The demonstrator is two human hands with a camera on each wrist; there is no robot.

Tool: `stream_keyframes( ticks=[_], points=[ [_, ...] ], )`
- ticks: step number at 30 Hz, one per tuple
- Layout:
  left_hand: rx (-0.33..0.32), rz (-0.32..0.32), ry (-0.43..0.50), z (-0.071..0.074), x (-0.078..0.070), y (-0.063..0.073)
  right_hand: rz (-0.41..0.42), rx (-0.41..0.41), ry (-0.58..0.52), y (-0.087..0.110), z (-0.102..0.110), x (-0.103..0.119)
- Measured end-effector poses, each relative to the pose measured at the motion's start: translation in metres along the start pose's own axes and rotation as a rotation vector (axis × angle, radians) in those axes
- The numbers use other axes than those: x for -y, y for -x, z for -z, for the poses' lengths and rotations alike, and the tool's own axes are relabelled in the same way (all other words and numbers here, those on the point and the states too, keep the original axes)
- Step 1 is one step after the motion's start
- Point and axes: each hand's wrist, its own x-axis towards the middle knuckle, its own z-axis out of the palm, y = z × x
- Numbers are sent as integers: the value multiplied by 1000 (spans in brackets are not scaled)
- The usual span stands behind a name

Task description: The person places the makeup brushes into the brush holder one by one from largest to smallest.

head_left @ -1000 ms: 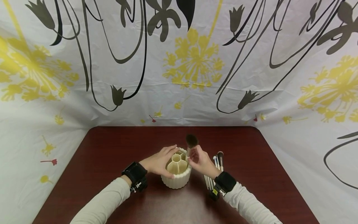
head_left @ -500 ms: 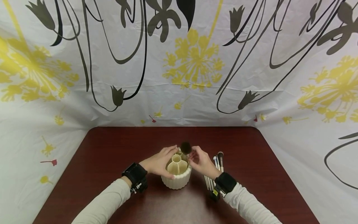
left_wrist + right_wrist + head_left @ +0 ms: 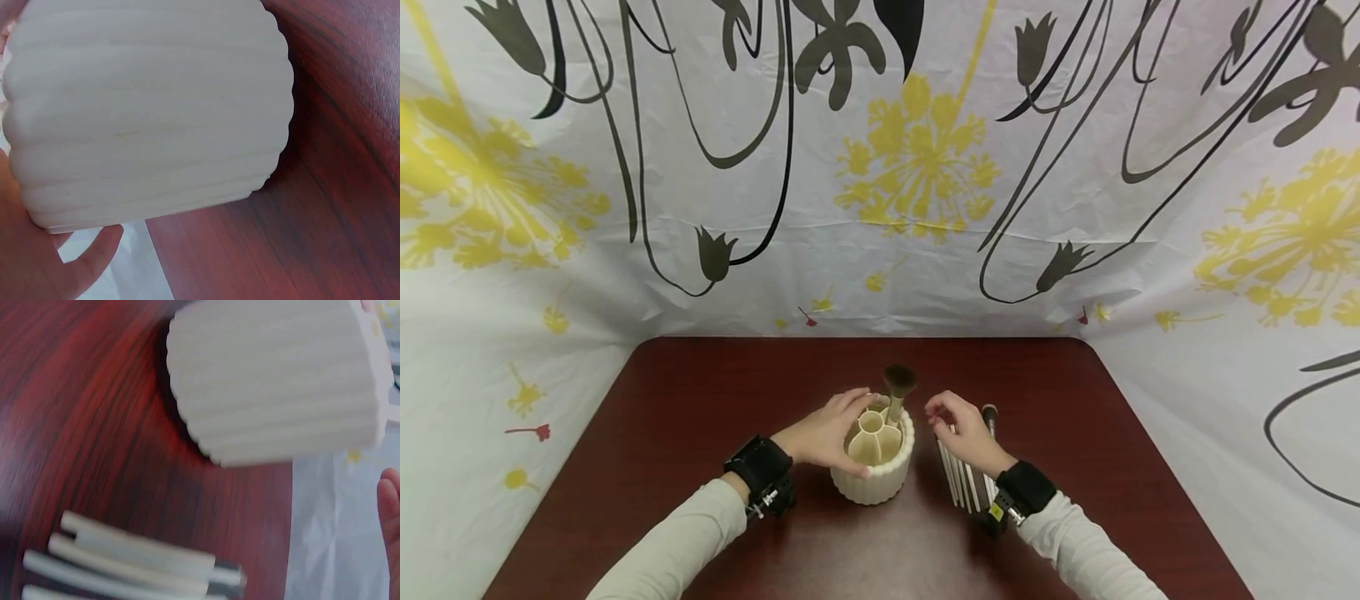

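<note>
A cream makeup brush holder (image 3: 870, 489) with ribbed walls and inner compartments stands on the table. My left hand (image 3: 822, 435) grips it from the left, thumb at the near side of the rim and fingers at the far side. One makeup brush (image 3: 898, 387) stands in a compartment at the holder's back right, its dark fluffy head upward. To the right of the holder, my right hand (image 3: 966, 436) is empty, fingers loosely bent. It hovers over several makeup brushes (image 3: 961, 482) lying side by side. In the right wrist view, pale handles (image 3: 125, 559) of these brushes appear blurred.
The dark red-brown wooden table (image 3: 737, 367) runs back to a white floral cloth (image 3: 880, 275), which also hangs at both sides. A dark brush head (image 3: 990, 412) shows behind the right hand.
My right hand has let go of the fluffy brush and moved right, toward the lying brushes. The brush now stands in the holder by itself. My left hand has stayed on the rim.
</note>
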Motion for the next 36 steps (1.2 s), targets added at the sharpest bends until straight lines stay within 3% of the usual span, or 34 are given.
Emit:
stream_keyframes(
  ticks=[5, 9, 14, 18, 26, 31, 36],
  points=[
    [-9, 41, -7, 2, -2, 1, -113, 8, 110, 19, 12, -42],
    [19, 66, -2, 6, -5, 2, -261, -1, 204, 37, 21, -66],
    [60, 77, 60, 12, -6, 4, -466, 14, 346, 55, 28, -86],
    [59, 76, 96, 14, -3, 7, -581, 45, 369, 63, 34, -94],
    [7, 83, 124, 13, 2, 6, -678, 114, 341, 67, 36, -97],
    [32, 131, 125, 11, 2, 1, -698, 120, 351, 68, 35, -99],
    [68, 107, 169, 7, 1, -4, -710, 112, 361, 67, 34, -101]
  ],
)
